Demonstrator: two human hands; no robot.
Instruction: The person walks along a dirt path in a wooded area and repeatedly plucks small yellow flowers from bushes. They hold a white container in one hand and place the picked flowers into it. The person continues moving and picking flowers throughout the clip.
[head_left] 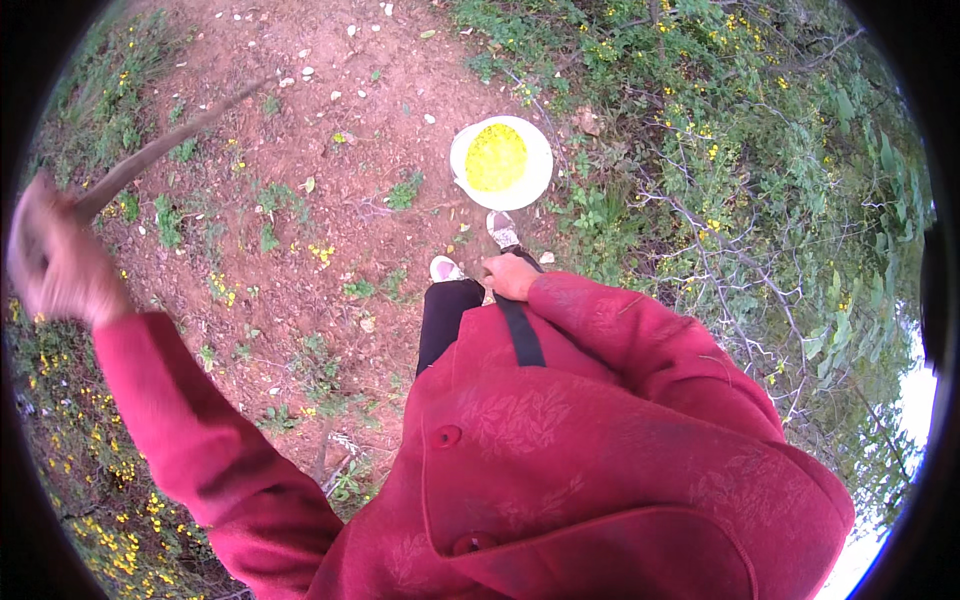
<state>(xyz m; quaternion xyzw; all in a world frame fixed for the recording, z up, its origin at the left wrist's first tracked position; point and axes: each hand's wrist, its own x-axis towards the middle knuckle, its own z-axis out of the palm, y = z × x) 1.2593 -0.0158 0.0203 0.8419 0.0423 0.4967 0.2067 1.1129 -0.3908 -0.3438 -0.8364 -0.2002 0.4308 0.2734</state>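
Note:
Out at the far left, my left hand [68, 262] is closed around a brown wooden stick [165, 152], which slants up and to the right over the ground. Motion blurs the hand a little. In front of my waist, my right hand [511, 276] has its fingers curled at the top end of a black strap [519, 330] that lies against my red jacket. A white bucket [541, 165] stands on the ground just beyond my feet. Inside it is a mass of small yellow flowers [496, 158]. Neither hand touches the bucket.
Reddish dirt [330, 190] with weeds, leaves and fallen yellow flowers stretches ahead and left. Bare thorny branches [745, 262] and a green bush [640, 120] with yellow blossoms crowd the right side. Another yellow-flowered shrub [105, 475] grows at lower left. My shoe [502, 229] is close to the bucket.

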